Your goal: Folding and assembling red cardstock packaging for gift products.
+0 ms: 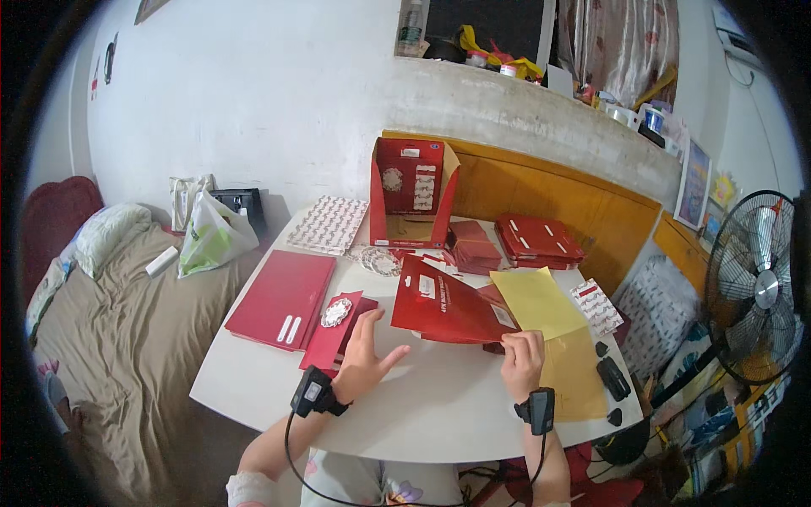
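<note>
My right hand [523,358] pinches the lower right corner of a flat red printed packet [443,308] and holds it tilted above the white table. The packet has a hang hole and a white label. To its left, my left hand [363,362] is open and empty, thumb apart from the fingers. Close by its fingertips lies a small stack of red card envelopes [325,346], topped by a white lace-like medallion [336,313]. Left of that is a larger stack of dark red sheets [283,297]. Yellow paper sheets [545,300] lie beyond my right hand.
A red display box [411,241] stands at the back of the white table [405,414]. Beside it are red packet stacks [536,239], patterned sheets [325,225] and loose medallions [380,261]. A black stapler-like object [613,378] is near the right edge, a fan [764,283] beyond.
</note>
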Motion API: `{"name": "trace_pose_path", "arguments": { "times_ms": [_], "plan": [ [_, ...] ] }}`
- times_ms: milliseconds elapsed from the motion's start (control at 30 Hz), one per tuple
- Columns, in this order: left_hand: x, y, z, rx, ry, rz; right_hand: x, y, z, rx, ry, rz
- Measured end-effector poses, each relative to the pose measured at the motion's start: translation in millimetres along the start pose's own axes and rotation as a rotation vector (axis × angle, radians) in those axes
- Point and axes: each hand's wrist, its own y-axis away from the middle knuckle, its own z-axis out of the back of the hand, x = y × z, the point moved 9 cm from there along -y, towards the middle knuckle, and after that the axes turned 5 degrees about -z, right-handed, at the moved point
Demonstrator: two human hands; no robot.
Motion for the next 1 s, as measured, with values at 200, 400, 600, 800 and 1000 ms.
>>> {"name": "trace_pose_path", "arguments": {
  "times_ms": [200,400,600,800,1000],
  "plan": [
    [-31.1,-5.2,0.5,-0.051,0.054,-0.209,11.7,2.6,1.3,-0.010,-0.046,0.061],
    [-38.0,-0.8,6.3,-0.044,0.083,-0.366,15.0,7.3,-8.1,0.064,-0.134,0.062],
    [-48.9,1.4,-3.3,0.091,0.254,-0.336,27.0,3.0,-12.4,0.127,-0.158,0.100],
    [-52.2,2.8,-2.1,0.018,0.268,-0.194,29.4,0.5,-14.3,0.165,-0.121,0.120],
    [-49.8,13.9,-10.6,-0.067,0.247,-0.174,63.9,-6.1,-30.0,0.271,-0.166,0.207]
  ]
}}
